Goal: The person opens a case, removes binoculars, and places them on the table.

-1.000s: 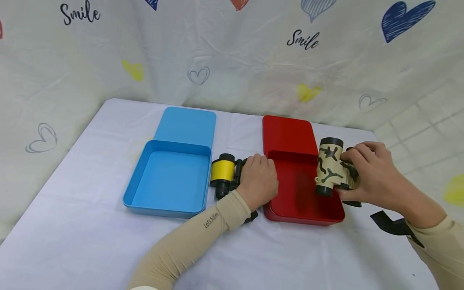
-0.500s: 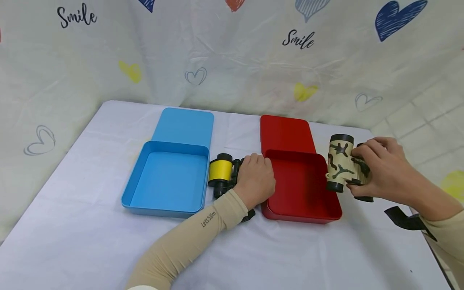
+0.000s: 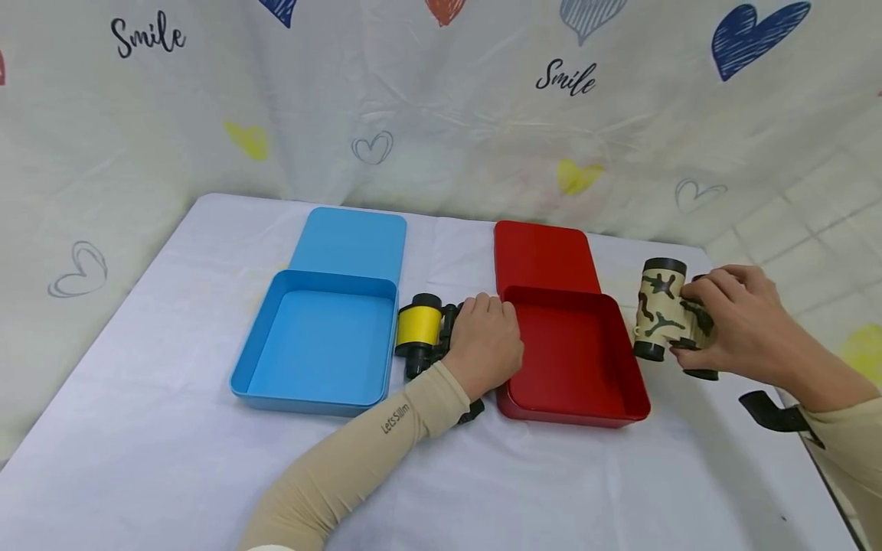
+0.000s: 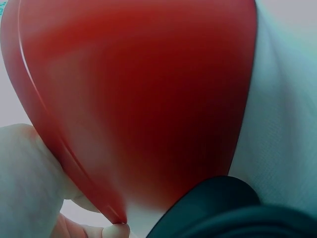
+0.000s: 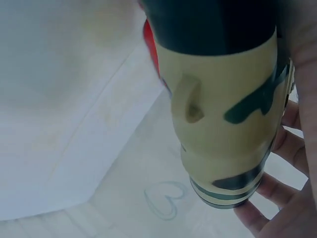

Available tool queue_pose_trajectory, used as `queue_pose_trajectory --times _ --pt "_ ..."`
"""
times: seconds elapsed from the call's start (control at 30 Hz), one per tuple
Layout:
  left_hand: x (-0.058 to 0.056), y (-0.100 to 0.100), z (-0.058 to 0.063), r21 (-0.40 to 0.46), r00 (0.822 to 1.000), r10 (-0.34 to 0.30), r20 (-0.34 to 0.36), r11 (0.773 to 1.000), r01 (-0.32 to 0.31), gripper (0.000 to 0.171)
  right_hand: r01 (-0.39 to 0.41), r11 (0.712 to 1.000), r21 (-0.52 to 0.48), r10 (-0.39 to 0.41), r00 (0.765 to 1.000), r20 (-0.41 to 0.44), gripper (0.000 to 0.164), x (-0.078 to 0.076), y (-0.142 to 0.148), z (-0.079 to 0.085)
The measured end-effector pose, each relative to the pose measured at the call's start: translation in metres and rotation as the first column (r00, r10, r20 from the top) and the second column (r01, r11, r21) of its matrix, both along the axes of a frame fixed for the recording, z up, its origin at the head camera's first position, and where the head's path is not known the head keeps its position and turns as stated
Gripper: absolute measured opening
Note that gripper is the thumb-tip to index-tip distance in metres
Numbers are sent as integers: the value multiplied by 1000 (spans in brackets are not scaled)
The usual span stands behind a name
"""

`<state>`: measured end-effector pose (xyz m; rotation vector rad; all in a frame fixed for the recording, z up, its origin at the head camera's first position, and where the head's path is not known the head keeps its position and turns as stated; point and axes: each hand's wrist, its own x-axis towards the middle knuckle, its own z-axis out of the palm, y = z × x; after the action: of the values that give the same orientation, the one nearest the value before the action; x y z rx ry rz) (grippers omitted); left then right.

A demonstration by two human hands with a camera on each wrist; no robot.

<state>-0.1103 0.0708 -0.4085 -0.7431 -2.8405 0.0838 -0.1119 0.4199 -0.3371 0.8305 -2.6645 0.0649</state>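
In the head view my right hand (image 3: 747, 333) grips a pair of tan camouflage binoculars (image 3: 659, 310), held just right of the red box. The right wrist view shows one camouflage barrel of the binoculars (image 5: 223, 109) close up, with fingers (image 5: 277, 191) along its far side. My left hand (image 3: 485, 337) holds the left wall of the open red box (image 3: 575, 356). Close up in the left wrist view, fingers (image 4: 81, 198) lie at the edge of the red box (image 4: 138, 99). Yellow-and-black binoculars (image 3: 419, 325) lie beside this hand, partly hidden by it and the forearm.
An open blue box (image 3: 317, 344) with its lid folded back (image 3: 351, 241) stands on the left. The red lid (image 3: 547, 256) lies behind the red box. A white cloth (image 3: 172, 459) covers the table, and a curtain printed with hearts (image 3: 448, 115) hangs behind it.
The right hand has carried the camouflage binoculars rightward, from over the red box's right side to beyond its right wall. The left hand stays at the red box's left wall.
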Motion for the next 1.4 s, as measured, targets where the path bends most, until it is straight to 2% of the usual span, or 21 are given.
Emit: queue_pose_trajectory --times 0.1,0.27,0.53,0.67,0.8,0.9,1.07,1.2,1.4 --pt "0 1 0 1 1000 2 -12 1000 -2 32 36 999 21 -37 999 21 71 0 7 -1" --pt "0 2 0 -2 1000 1 -4 1000 -1 32 94 994 52 -96 995 40 74 1 16 -8" --pt "1 0 2 -17 1000 5 14 1000 -5 33 123 985 117 -131 990 60 79 0 29 -22" --pt "0 0 1 -1 1000 1 5 1000 -1 32 154 977 148 -169 981 98 78 1 32 -25" --pt "0 0 1 1 1000 -3 -4 1000 3 31 148 972 182 -170 979 115 77 1 35 -32" --pt "0 1 1 0 1000 -4 -9 1000 4 31 113 972 206 -136 985 102 77 1 37 -38" --pt "1 -1 0 19 998 -4 -67 1000 5 29 56 968 243 -82 992 98 75 -1 34 -42" --pt "2 -1 -1 37 994 -6 -107 999 10 27 55 962 268 -94 987 134 73 0 31 -43" --pt "2 0 -1 30 995 -11 -96 999 14 28 59 959 279 -106 982 158 72 0 28 -44"
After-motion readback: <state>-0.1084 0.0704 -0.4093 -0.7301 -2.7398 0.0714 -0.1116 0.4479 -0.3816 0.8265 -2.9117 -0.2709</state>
